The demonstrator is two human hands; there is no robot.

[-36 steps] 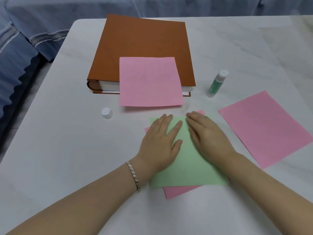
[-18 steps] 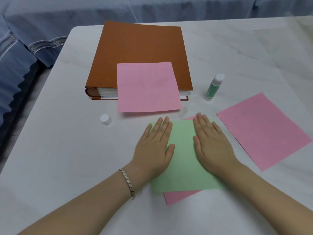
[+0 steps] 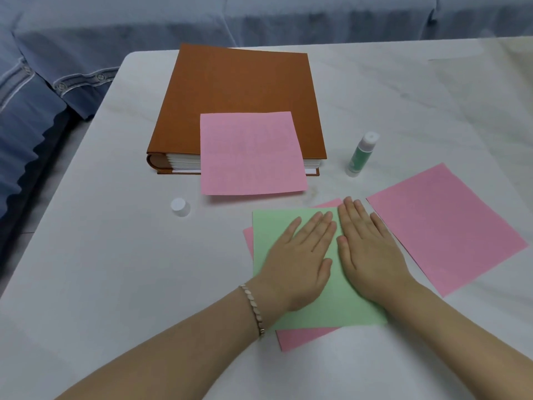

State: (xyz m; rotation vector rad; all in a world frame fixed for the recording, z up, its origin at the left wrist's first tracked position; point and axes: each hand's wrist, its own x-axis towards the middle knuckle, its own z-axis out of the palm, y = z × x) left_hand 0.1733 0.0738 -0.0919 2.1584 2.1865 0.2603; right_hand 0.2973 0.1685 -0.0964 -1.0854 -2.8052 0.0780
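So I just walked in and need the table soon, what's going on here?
A person presses the left hand and right hand flat, side by side, on a green sheet that lies askew over a pink sheet on the white table. The fingers are straight, gripping nothing. A second pink sheet overhangs the front of a brown album, a third pink sheet lies to the right, a glue stick stands beside the album and a small white cap sits apart on the left.
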